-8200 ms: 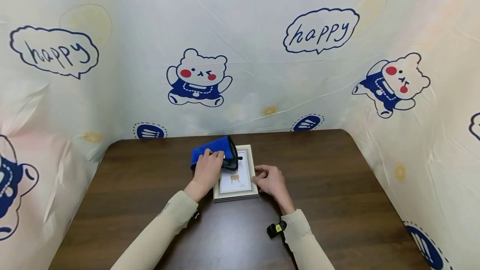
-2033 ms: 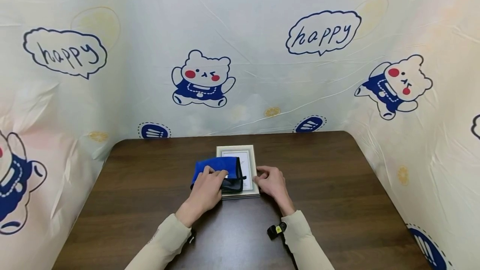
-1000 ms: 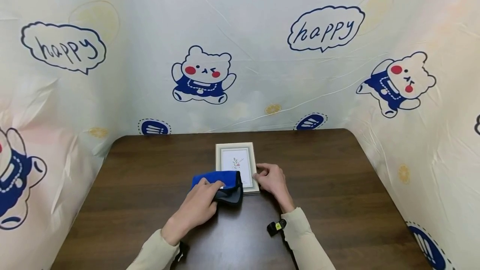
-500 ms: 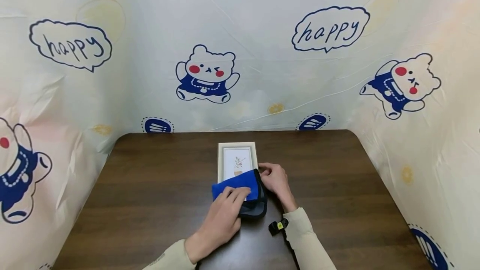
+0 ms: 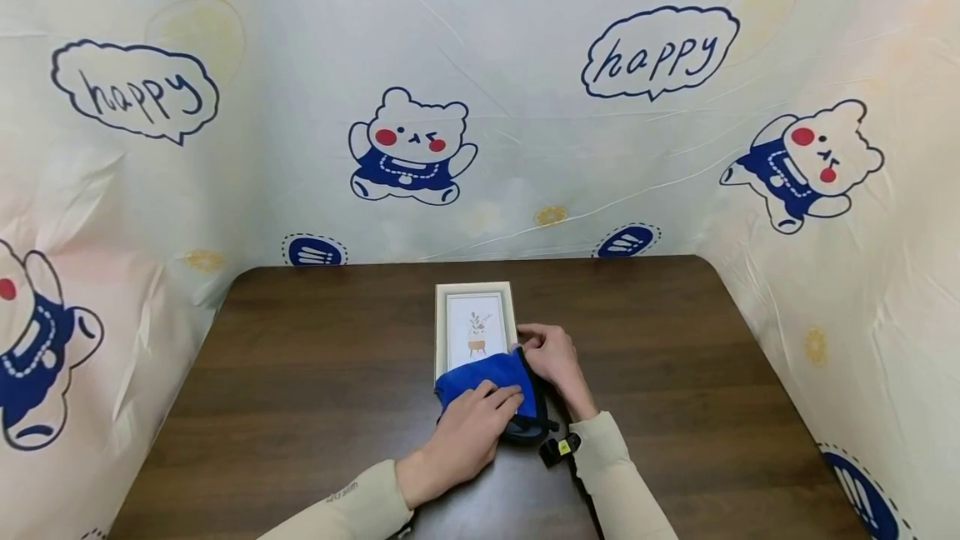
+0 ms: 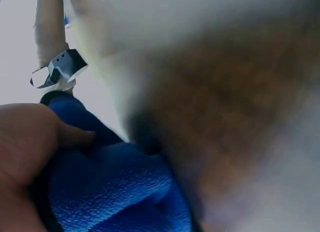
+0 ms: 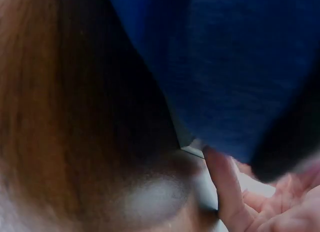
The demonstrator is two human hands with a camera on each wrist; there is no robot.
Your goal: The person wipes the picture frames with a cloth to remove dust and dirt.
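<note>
In the head view, a cream picture frame point(image 5: 442, 319) with a potted-plant print lies flat near the table's far edge. A folded blue cloth point(image 5: 483, 372), black-edged and grey underneath, covers its near end and hangs past it toward me. My left hand point(image 5: 467, 433) grips this cloth from above. Bunched blue cloth point(image 6: 110, 187) fills the lower left wrist view beside the thumb. At the frame's right side, my right hand point(image 5: 553, 354) holds the edge. The right wrist view shows the frame's corner point(image 7: 192, 148) by a finger, mostly hidden under cloth.
The dark wooden table point(image 5: 322, 357) extends on both sides of the frame. A printed curtain point(image 5: 517, 132) encloses its back and sides. A black wrist camera point(image 5: 559, 449) with a yellow mark sits on my right wrist, close to the cloth.
The left hand has drawn the cloth from the frame's upper left down to its near end, then rightward, uncovering the plant print. The right hand has stayed at the frame's right edge.
</note>
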